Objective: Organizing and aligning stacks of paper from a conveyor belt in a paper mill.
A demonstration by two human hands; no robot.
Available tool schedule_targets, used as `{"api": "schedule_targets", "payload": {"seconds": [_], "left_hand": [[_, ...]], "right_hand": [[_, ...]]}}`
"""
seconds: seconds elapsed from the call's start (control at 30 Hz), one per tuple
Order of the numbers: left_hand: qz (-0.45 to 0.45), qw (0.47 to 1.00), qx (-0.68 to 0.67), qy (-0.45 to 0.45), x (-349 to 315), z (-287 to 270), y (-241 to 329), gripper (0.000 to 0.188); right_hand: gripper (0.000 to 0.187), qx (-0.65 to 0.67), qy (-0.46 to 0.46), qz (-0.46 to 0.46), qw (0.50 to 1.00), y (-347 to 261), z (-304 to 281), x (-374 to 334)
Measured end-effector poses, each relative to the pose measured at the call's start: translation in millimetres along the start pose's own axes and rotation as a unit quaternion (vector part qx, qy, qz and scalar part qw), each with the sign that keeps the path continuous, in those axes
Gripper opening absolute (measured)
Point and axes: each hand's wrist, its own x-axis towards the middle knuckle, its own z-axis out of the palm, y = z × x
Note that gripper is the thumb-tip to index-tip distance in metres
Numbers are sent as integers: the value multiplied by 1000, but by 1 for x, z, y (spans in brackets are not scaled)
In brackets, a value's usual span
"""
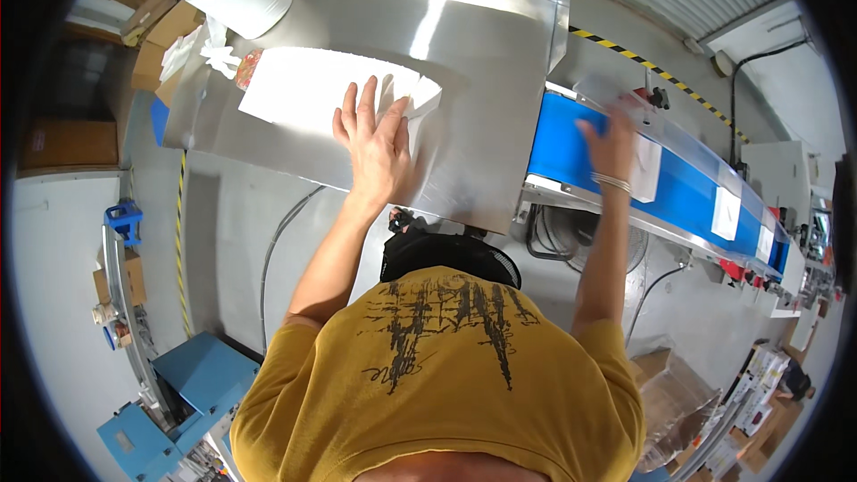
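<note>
A long row of thin white pieces (299, 89), like flat cartons or folded paper, lies packed together on the steel table. My left hand (370, 143) rests on the row's right end with its fingers spread; a few pieces there lean apart. Over the near end of the blue conveyor belt (562, 138) is my right hand (614, 152), its fingers smeared by motion. Whether it holds anything cannot be made out. Just beside it, a flat white piece (646, 170) lies on the belt. Farther along the belt are more white pieces (726, 212).
A large white paper roll (254, 0) stands at the table's back left, near crumpled white tissue or gloves (219, 55). A red patterned object (248, 70) touches the row's left end. Clear guards (705, 161) line the belt's far side. A fan (616, 245) stands under the conveyor.
</note>
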Motion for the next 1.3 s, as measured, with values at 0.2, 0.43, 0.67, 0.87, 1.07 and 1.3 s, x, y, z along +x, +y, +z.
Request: {"api": "schedule_targets", "payload": {"seconds": [0.2, 0.43, 0.67, 0.87, 1.07, 1.3], "left_hand": [[-3, 996, -82, -37, 7, -7, -4, 26], [2, 999, -27, -20, 13, -10, -19, 35], [6, 999, -46, -12, 12, -4, -26, 34], [0, 998, -61, -27, 11, -6, -25, 32], [-3, 991, -111, -69, 16, -14, -26, 30], [-32, 995, -83, -41, 18, -13, -35, 40]], "right_hand": [[51, 397, -294, -150, 856, -160, 60, 32], [46, 597, -246, 127, 753, -124, 53, 8], [48, 160, -67, 285, 943, 47, 15, -14], [60, 23, 36, -20, 999, -16, 14, 1], [54, 400, -291, -175, 852, -171, 66, 36], [37, 609, -228, 154, 744, -107, 68, 4]]}}
